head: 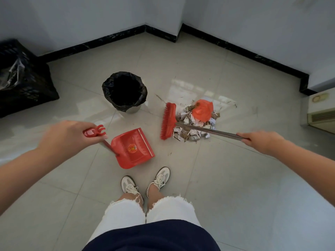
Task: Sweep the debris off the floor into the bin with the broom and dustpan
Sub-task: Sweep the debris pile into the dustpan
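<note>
From the head camera, looking down: the left hand [70, 136] is wrapped round the red grip at the top of the dustpan [133, 148] handle. The red pan sits on the tiled floor [226, 187] just ahead of the person's feet, its open edge turned to the right. Over on the right, the right hand [261, 142] is closed round the metal pole of the broom [168, 121], and that pole slants down and to the left across the debris pile [192, 129]. The red brush head stands against the left edge of the pile, between pile and pan, with a strip of bare tile left before the pan.

The pile is torn paper, cardboard scraps and crumpled bits, with an orange plastic bag [203, 110] lying on its far side. A few stray specks lie beyond it. The bin [125, 91], lined with a black bag, stands far left of the pile and beyond the dustpan, apart from both.

A bulky black bag [23, 78] slumps by the left wall. White sneakers [129, 185] point forward at the near centre.
</note>
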A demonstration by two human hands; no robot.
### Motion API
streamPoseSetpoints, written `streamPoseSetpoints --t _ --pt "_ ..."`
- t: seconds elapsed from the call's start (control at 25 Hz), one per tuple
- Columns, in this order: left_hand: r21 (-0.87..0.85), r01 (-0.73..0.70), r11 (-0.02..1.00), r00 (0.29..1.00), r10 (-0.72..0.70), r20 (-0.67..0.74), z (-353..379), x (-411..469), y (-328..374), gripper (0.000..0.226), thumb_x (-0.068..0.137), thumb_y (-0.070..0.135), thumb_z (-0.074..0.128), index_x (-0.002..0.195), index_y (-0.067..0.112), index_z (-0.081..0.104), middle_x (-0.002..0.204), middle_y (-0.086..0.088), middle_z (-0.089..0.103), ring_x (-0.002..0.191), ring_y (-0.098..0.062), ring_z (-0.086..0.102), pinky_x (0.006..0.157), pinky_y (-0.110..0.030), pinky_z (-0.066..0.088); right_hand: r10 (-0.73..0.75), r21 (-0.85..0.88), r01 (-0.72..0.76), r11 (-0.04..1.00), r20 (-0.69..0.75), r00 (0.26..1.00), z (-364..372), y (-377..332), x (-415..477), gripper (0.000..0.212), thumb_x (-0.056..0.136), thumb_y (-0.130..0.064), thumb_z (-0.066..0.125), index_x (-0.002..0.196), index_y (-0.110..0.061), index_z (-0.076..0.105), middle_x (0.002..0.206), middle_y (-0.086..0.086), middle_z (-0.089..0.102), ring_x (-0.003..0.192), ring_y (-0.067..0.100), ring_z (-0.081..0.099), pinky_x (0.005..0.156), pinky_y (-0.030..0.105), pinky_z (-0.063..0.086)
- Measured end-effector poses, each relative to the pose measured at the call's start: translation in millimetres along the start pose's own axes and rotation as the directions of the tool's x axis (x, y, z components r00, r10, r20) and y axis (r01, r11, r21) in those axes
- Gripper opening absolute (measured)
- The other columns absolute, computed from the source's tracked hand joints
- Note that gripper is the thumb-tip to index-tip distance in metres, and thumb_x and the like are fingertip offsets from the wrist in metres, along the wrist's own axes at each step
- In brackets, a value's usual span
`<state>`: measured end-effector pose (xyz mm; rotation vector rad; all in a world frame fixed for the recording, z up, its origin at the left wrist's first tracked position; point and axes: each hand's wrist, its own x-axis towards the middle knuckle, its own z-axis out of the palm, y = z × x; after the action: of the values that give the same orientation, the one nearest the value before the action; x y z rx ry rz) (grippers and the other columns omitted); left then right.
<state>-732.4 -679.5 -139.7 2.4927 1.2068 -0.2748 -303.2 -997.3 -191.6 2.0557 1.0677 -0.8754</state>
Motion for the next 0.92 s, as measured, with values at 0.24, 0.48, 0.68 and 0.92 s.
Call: streamPoseSetpoints --t 0.24,0.48,0.68,0.92 --pt "0.073 -0.248 0.966 0.969 0.248 0.006 3 10 13 0.037 0.067 0.075 0.054 0.075 0.043 0.069 0.048 0.016 0.052 0.046 -0.011 0.046 0.043 -0.02 0.034 -0.017 -0.121 0.017 0.993 0.001 1.0 0 -8 -17 0.045 0.1 -0.047 0.02 0.145 -0.05 0.023 0.119 -0.002 0.064 0.106 0.022 0.062 0.072 0.032 0.045" --pt "0.224 -0.277 0.934 0.959 0.283 0.003 4 35 41 0.042 0.071 0.075 0.057 0.07 0.035 0.068 0.052 0.009 0.055 0.052 -0.019 0.051 0.047 -0.026 0.043 0.124 -0.072 -0.131 0.989 -0.097 0.988 -6 4 -20 0.058 0.095 -0.045 0.044 0.148 -0.032 0.024 0.124 -0.001 0.063 0.112 0.021 0.061 0.077 0.031 0.044" --pt "0.158 -0.154 0.975 0.988 0.157 -0.008 10 59 59 0.037 0.074 0.068 0.061 0.081 0.033 0.071 0.072 0.003 0.068 0.071 -0.023 0.061 0.057 -0.03 0.044 0.396 0.476 -0.421 0.772 0.159 0.905 40 77 -85 0.019 0.09 -0.032 0.06 0.101 -0.018 0.065 0.08 0.008 0.065 0.065 0.026 0.068 0.058 0.031 0.053" --pt "0.147 -0.211 0.966 0.975 0.219 -0.045 23 98 85 0.039 0.075 0.065 0.064 0.084 0.028 0.073 0.067 0.006 0.065 0.076 -0.025 0.066 0.054 -0.027 0.04 0.3 0.818 -0.473 0.327 0.385 0.873 27 85 -88 0.012 0.089 -0.002 0.059 0.089 0.002 0.048 0.061 0.015 0.046 0.029 0.012 0.035 0.035 0.015 0.03"
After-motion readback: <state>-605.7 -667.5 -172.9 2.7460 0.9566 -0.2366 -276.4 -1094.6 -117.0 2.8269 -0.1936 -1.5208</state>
